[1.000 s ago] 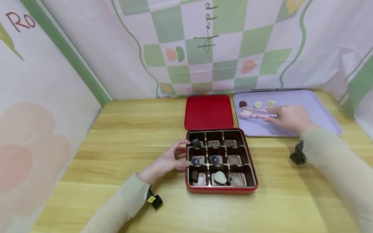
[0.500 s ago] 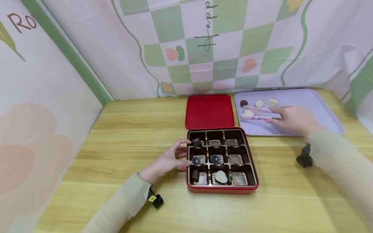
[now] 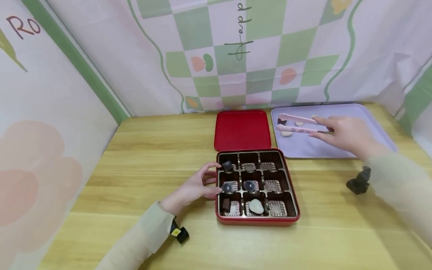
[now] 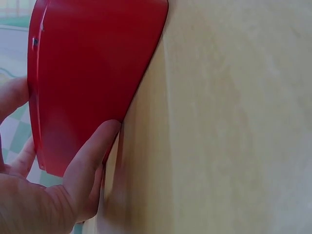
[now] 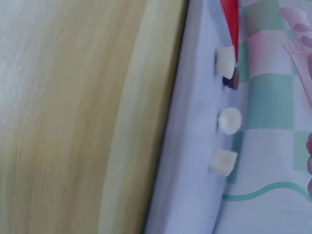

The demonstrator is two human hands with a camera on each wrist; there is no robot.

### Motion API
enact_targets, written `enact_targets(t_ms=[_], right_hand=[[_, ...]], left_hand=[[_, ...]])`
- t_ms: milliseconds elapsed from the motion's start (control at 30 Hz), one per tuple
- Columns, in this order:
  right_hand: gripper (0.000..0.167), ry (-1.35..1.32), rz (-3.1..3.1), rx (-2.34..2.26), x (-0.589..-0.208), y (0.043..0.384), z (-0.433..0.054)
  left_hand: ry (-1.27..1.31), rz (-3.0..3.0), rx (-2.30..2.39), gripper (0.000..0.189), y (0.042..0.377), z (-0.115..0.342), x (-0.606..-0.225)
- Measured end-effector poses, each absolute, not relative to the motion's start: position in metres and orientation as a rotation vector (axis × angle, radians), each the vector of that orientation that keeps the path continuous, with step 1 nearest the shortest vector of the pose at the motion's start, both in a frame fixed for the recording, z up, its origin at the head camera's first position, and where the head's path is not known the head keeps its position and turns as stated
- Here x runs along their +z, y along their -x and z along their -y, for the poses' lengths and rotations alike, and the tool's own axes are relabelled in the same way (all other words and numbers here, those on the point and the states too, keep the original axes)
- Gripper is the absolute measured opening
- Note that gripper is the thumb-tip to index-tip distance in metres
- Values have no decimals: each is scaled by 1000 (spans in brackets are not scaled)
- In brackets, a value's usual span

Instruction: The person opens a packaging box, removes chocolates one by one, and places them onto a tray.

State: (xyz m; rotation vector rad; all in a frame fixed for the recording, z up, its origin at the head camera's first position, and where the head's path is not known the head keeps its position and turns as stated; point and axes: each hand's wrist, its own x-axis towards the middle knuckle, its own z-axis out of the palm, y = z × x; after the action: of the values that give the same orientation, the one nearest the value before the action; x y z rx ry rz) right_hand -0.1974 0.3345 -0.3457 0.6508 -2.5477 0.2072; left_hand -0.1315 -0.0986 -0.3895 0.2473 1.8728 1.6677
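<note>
Left hand (image 3: 195,184) spread, thumb and fingertips against the left side of the red box (image 3: 256,221), which holds five sweets (image 3: 249,185) (four dark, one white). Right hand (image 3: 349,134) pinches pink tongs (image 3: 295,129), tips parted, above the left end of the lilac tray (image 3: 324,150), far right; three white sweets (image 5: 229,120) and a dark sweet (image 5: 232,80) lie there. Lid (image 3: 242,130) just beyond the box, left of the tray.

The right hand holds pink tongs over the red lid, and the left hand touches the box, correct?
The place is wrong: the head view shows the pink tongs, in the right hand, over the lilac tray; the left hand touches the box.
</note>
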Motion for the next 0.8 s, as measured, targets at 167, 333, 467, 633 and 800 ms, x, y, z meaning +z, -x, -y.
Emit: enact_targets(t_ms=[167,333,467,633,800], right_hand=[[68,-768,2466,189,-340,190,-331],[79,-898,2362,148,-334,185,-318],[80,-963,2282,124,-331,182,-306],[80,-1001,2262,110,-330,176,-293],[79,-1085,2300,86,-327,169,-281]], left_hand=[[-263,-1868,1678,69,132,98,-390],[-266,-1870,1681,69,132,99,-392],[-269,-1870,1677,70,132,99,-391],[-272,-1875,1680,70,131,98,-391],[-273,-1885,1676,70,130,99,-392]])
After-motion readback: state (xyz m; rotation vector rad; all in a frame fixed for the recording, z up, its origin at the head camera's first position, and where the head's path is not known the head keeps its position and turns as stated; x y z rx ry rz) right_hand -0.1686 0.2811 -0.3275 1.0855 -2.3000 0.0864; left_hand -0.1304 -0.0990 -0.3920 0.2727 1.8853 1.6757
